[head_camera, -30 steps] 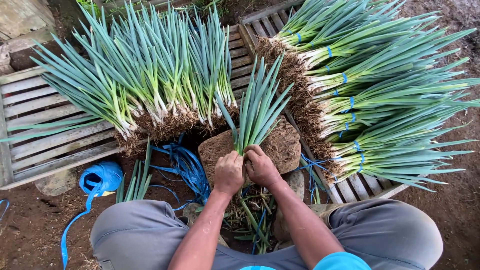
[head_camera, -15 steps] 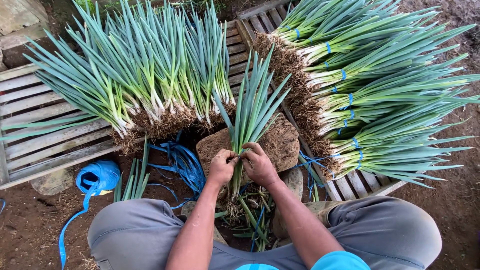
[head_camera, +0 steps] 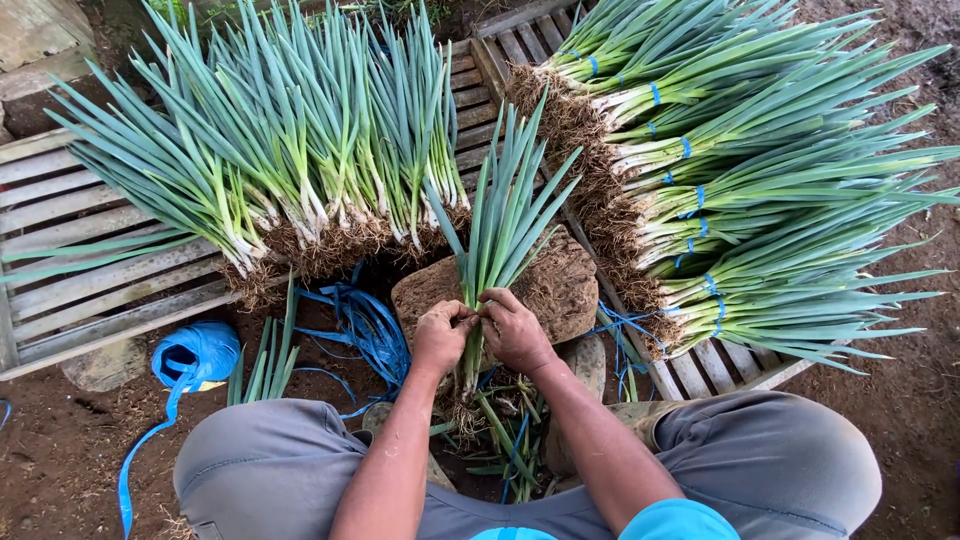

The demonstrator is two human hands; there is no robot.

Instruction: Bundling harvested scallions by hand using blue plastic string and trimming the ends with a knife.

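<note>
Both my hands grip one bunch of green onions (head_camera: 503,215) at its pale lower stems, leaves fanning away from me over a brown wooden block (head_camera: 560,285). My left hand (head_camera: 441,335) closes around the stems from the left. My right hand (head_camera: 515,330) closes on them from the right, thumbs touching. The bunch's roots hang down between my knees.
Loose green onions (head_camera: 290,170) lie on a slatted pallet (head_camera: 80,290) at left. Bundles tied with blue strips (head_camera: 740,190) are stacked on a pallet at right. A blue ribbon roll (head_camera: 195,355) and loose blue strips (head_camera: 365,325) lie on the dirt. Trimmings lie between my legs.
My hands have shifted slightly lower and closer together on the bunch's stems; the bunch stays over the block with its leaves leaning a little more to the right.
</note>
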